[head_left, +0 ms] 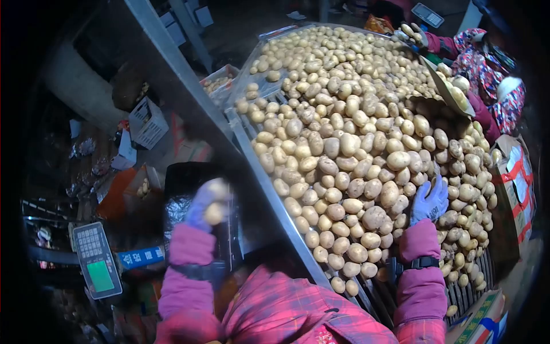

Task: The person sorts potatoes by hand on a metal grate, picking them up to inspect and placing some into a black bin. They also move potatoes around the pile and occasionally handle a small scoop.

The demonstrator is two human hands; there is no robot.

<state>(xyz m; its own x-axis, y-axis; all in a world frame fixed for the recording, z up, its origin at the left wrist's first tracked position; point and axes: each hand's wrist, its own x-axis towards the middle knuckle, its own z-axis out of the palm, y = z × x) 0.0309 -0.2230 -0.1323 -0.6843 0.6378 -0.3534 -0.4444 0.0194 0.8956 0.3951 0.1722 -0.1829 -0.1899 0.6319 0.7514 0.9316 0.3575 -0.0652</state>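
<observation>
A wide heap of pale yellow potatoes (349,146) covers the sorting table in front of me. My left hand (200,207), in a light purple glove and smeared by motion, is off the table's left side. It is closed around potatoes (215,214); about two show. Beneath it is a container lined with dark plastic (177,200). My right hand (429,200), gloved the same way, rests on the heap's near right part with its fingers spread. Whatever lies under that palm is hidden.
A metal rail (281,215) edges the table's left side. The scale (96,261) with a green display stands at lower left, the white crate (148,123) farther back. At upper right, a co-worker's hand (413,35) holds potatoes. A taped carton (515,189) stands at right.
</observation>
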